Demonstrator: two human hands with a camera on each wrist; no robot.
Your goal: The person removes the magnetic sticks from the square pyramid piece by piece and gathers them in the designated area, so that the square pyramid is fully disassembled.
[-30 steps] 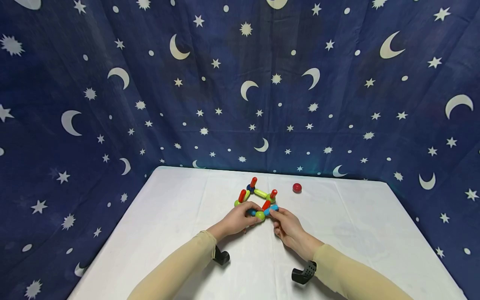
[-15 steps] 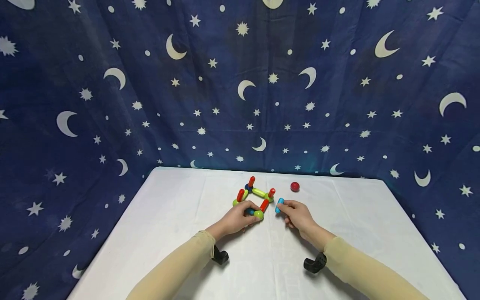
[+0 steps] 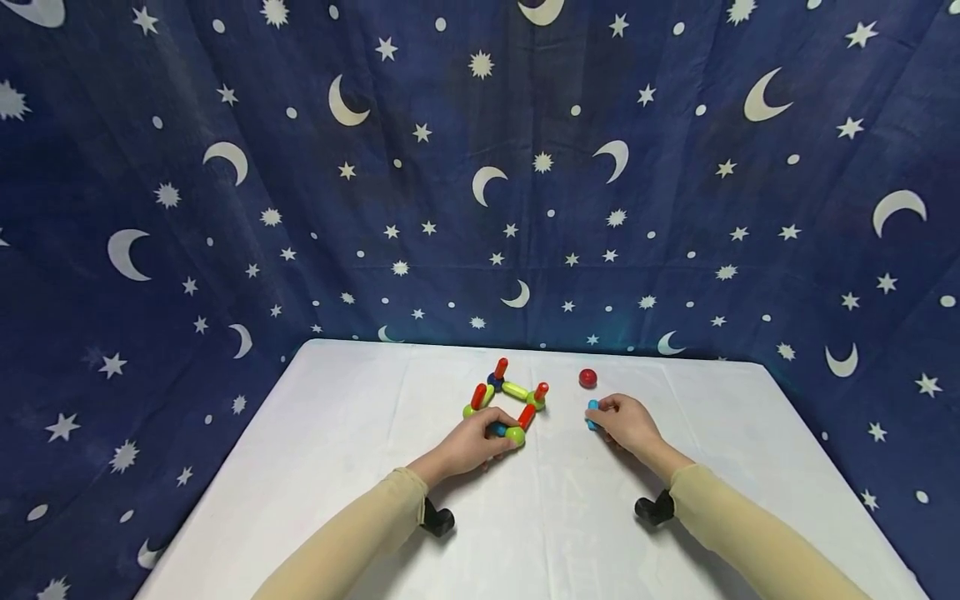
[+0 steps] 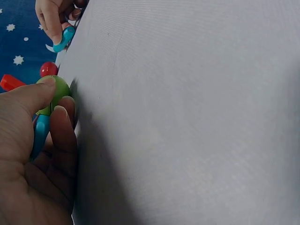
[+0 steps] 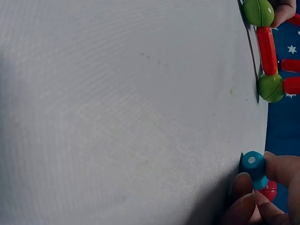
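Note:
My left hand (image 3: 472, 440) pinches a green ball (image 3: 515, 436) at the near corner of a structure of balls and rods. A blue rod (image 4: 41, 133) joined to that ball runs partly under the fingers, and a red rod (image 3: 527, 417) leads away to another green ball (image 5: 271, 87). Three red rods, one of them a red rod (image 3: 501, 368) on the dark blue ball (image 3: 495, 382), stand up from the structure's other corners. Away to the right, my right hand (image 3: 633, 423) holds a separate blue rod (image 5: 254, 168) between thumb and fingers, close to the table.
A loose red ball (image 3: 588, 378) lies just beyond my right hand. The white table (image 3: 360, 392) ends at the back against a dark blue cloth (image 3: 420, 192) with moons and stars.
My right hand has drawn the blue rod away from the green ball and carried it right. My left hand keeps its grip on the structure.

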